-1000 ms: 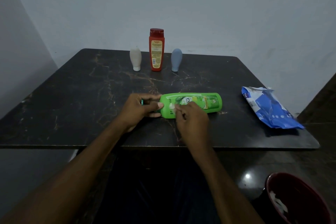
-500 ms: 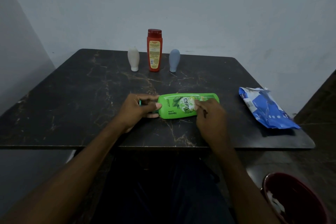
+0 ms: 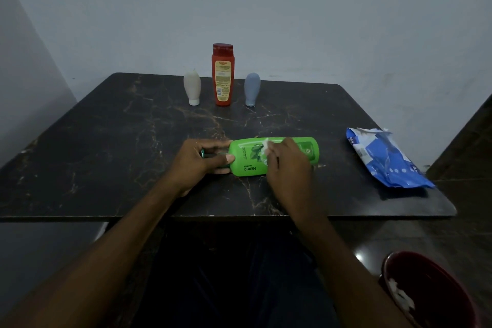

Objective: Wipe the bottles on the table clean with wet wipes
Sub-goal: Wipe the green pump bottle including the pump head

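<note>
A green bottle lies on its side near the front middle of the dark marble table, cap end to the left. My left hand grips that cap end, thumb against the bottle's shoulder. My right hand presses a small white wet wipe onto the bottle's label, fingers curled round the wipe. At the back stand a white bottle, a tall red bottle and a grey-blue bottle, all upright.
A blue pack of wet wipes lies opened at the table's right side. A dark red bin with white used wipes inside sits on the floor at the lower right. Grey walls close the back and left.
My right hand slid the wipe rightwards along the green bottle, then back left toward its middle. The left hand kept its grip on the cap end.
</note>
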The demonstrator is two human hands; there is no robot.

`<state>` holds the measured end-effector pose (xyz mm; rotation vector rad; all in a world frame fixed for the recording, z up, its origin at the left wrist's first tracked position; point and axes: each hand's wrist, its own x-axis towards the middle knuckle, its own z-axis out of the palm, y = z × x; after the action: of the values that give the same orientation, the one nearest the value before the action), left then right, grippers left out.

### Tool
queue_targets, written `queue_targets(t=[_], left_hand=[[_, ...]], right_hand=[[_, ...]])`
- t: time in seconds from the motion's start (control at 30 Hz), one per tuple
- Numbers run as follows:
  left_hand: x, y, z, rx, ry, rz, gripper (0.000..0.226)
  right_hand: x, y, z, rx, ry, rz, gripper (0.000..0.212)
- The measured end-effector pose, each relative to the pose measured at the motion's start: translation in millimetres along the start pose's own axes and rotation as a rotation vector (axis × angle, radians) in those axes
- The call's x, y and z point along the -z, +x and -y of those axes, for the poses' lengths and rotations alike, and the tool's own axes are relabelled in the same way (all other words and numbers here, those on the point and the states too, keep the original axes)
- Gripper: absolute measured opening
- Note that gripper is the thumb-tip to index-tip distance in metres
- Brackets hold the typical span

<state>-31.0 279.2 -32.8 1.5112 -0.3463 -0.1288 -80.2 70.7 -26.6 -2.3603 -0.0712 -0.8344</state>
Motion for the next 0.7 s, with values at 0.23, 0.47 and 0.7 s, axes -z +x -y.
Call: queue_targets(t=[0.23, 0.47, 0.7], left_hand=[[1, 2, 4, -0.003, 0.001, 0.019, 0.041], [-2, 0, 3, -0.020, 0.027, 0.012, 0.040], [-1, -1, 2, -0.031, 0.049, 0.003, 0.039]], right_hand=[[34, 18, -54, -0.272, -0.040, -0.087, 0.024], [10, 13, -9, -0.144, -0.050, -0.017, 0.018], [-3, 2, 13, 0.042, -0.031, 0.024, 0.023]])
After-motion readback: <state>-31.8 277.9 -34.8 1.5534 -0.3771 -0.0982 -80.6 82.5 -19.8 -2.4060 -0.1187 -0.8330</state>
